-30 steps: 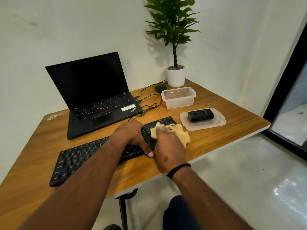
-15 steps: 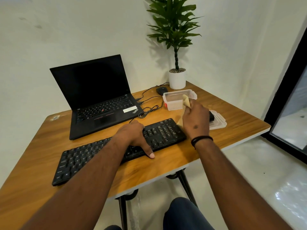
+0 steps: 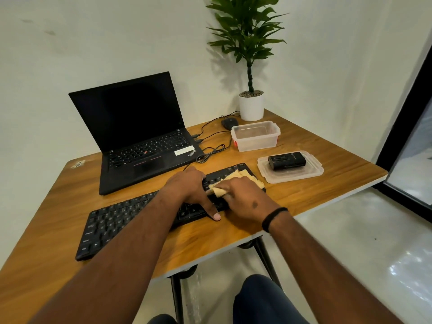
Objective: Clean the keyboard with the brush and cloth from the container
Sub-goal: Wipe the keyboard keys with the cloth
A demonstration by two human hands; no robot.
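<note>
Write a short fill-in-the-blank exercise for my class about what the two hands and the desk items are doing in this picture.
1. The right hand presses a crumpled yellow ____ onto the black external keyboard.
2. The left hand rests on that keyboard, steadying it, with its ____ lying on the wooden table.
3. The small black rectangular box lies on the clear plastic ____.
4. The clear plastic container stands in front of the white ____ of the plant.

Missing words: cloth; thumb; lid; pot

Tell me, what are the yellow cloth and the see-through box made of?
The yellow cloth looks like soft matte fabric, since it crumples under the right hand. The clear container looks like glossy plastic: you can see through its walls.
</note>
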